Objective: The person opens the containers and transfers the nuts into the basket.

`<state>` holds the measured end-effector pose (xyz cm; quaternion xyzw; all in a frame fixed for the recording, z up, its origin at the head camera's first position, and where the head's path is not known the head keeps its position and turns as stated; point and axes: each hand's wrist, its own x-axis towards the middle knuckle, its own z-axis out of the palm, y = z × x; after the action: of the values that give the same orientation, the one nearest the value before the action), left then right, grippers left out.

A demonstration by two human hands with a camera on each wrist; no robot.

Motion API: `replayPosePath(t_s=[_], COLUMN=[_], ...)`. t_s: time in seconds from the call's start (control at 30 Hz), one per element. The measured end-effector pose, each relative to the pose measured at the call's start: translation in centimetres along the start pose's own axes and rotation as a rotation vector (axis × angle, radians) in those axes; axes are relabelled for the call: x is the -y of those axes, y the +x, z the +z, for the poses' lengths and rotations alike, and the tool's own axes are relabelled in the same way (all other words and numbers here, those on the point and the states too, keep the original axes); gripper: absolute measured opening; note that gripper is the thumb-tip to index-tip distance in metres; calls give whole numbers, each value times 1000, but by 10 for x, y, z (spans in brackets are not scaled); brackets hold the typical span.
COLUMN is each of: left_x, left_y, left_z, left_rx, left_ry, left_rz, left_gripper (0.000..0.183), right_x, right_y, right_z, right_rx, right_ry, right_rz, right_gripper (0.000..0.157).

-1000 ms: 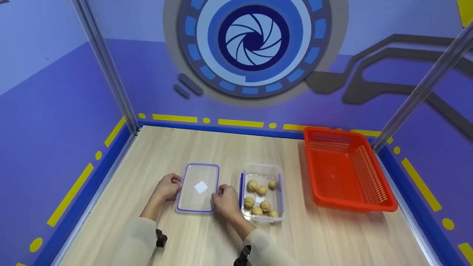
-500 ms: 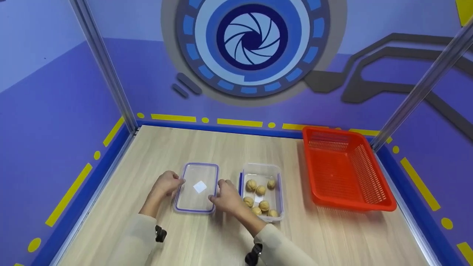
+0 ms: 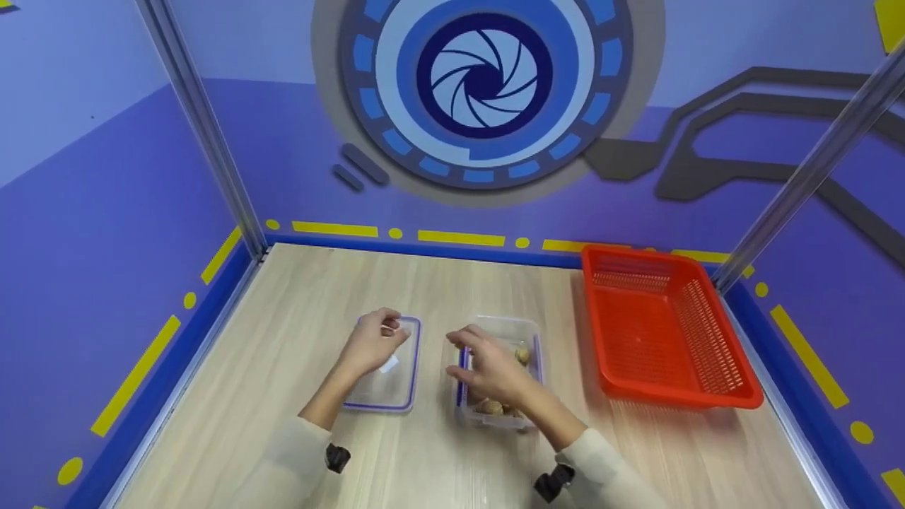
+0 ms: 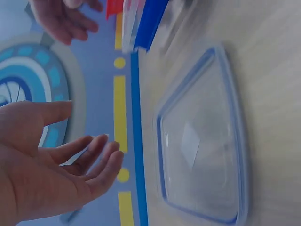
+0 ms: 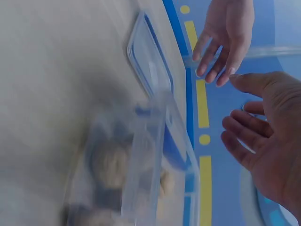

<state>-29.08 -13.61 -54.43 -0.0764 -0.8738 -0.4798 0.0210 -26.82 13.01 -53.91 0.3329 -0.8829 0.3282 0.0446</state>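
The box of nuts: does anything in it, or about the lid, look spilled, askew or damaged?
Nothing stands out. The lid lies flat on the table beside the open box, and the nuts that show are inside the box. I see no crack, though the right hand hides part of the box.

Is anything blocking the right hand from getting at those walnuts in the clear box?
Nothing visible: the right hand hovers over the open box with the walnuts inside, and the lid lies beside the box on the table.
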Motion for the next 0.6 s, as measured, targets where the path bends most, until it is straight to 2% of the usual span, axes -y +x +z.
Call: replayPosePath(t_s=[0.13,0.33,0.6], left_x=[-10,-13,-9], left_y=[0,7,15], left_z=[23,61,102], left_rx=[31,62,91], left_ry=[-48,-119,-230], left_rz=[48,46,-53], left_gripper=[45,50,52], right_x=[-22,-54,-82], right_y=[-9,-17,-21], right_z=[-14,-15,2], right_rx=[-86,-178,-188], right_ry=[9,-8,-29], right_rz=[-48,27,102], right_gripper=[50,51,51])
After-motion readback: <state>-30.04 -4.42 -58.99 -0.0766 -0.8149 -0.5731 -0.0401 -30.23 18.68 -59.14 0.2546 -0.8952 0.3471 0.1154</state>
